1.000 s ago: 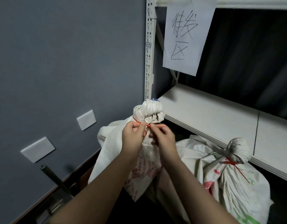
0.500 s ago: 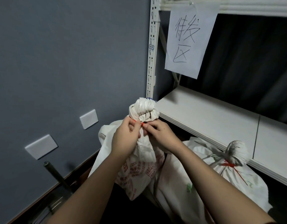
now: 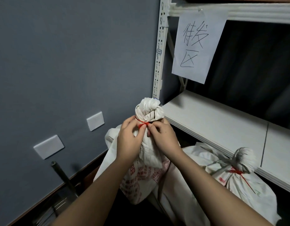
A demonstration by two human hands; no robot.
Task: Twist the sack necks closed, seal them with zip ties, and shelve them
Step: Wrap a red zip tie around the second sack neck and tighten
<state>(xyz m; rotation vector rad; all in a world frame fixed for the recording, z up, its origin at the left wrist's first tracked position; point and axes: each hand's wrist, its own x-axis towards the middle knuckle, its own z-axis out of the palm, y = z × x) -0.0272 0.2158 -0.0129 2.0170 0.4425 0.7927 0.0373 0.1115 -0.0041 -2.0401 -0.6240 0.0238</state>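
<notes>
A white sack is held up in front of the left end of a white shelf board, close to its front edge and its left corner. The twisted neck of the sack sits just beside the shelf post. A red zip tie is wrapped round the neck. The tie is pinched by the fingertips of the left hand on one side, and it is pinched by the curled fingers of the right hand on the other side. Both hands are pressed against the sack.

Bare board is seen along the shelf to the right. Below the front edge of the board a second sack is lying, already tied with a red tie. Little room is left between the two sacks.

Since half a second ago the hands have been kept at the neck, and more of the red tie is now seen between them. A second ago a straight end of the tie was sticking out to the right; now that end is not seen.

A grey wall is seen on the left, with two white plates on it. A paper sign with hand-drawn marks is hung from the upper shelf. A dark rod is leaned near the wall at the bottom.
</notes>
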